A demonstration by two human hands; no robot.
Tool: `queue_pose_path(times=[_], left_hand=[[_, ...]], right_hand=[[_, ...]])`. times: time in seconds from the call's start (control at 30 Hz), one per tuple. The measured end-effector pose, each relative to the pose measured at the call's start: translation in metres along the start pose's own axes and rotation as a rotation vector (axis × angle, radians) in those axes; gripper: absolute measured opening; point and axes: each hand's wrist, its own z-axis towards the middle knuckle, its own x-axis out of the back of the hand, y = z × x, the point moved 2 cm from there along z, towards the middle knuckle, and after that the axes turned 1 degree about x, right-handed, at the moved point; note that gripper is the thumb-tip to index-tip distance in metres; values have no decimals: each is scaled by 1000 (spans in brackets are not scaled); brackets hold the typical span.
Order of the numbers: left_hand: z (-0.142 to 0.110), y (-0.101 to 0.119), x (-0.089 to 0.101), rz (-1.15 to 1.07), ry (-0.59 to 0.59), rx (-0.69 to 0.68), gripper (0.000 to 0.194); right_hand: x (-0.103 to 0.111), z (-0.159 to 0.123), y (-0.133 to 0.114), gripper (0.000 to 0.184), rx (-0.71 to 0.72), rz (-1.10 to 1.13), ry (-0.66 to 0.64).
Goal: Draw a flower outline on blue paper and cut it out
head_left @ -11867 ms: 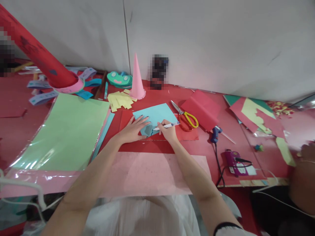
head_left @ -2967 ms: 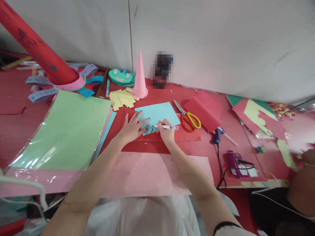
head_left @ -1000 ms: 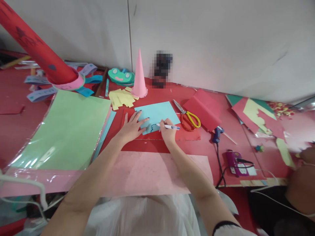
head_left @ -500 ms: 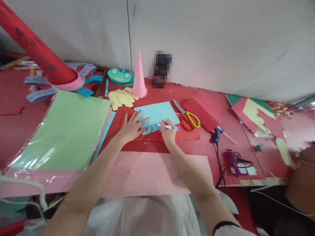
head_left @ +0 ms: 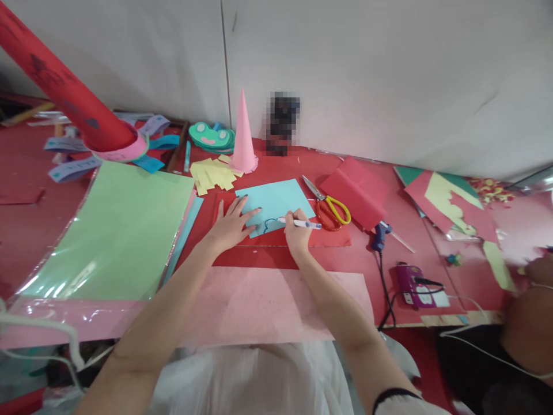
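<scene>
A light blue sheet of paper (head_left: 280, 197) lies on red paper in front of me. My left hand (head_left: 232, 223) rests flat on its left side with the fingers spread. Closed around a white marker (head_left: 307, 223), my right hand (head_left: 297, 233) touches the sheet's lower right part. The marker's tip is at the end of a dark wavy line drawn near the lower edge. Just right of the sheet lie scissors (head_left: 326, 202) with one yellow and one red handle.
A pink paper cone (head_left: 243, 138) and yellow paper strips (head_left: 212, 174) stand behind. Green sheets in plastic (head_left: 116, 236) lie left, below a red tube (head_left: 64, 80). To the right are a glue gun (head_left: 381, 236), a purple power socket (head_left: 412, 285) and a person (head_left: 527, 328).
My right hand has moved slightly to the right with the marker, and the drawn line is a little longer. My left hand stays in place.
</scene>
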Motion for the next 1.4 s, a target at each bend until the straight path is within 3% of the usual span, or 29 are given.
queue_pose_path(times=[0.1, 0.37, 0.47, 0.67, 1.4], left_hand=[[-1, 0, 0, -3, -5, 5, 46], [-1, 0, 0, 5, -3, -11, 47], [-1, 0, -1, 16, 10, -17, 47], [-1, 1, 0, 20, 14, -9, 47], [-1, 0, -6, 52, 45, -35, 45]], right_hand=[[7, 10, 0, 34, -2, 43, 0], [8, 28, 7, 44, 6, 190, -241], [7, 30, 9, 46, -21, 216, -253], [10, 32, 4, 47, 65, 186, -240], [6, 34, 13, 43, 7, 149, -380]])
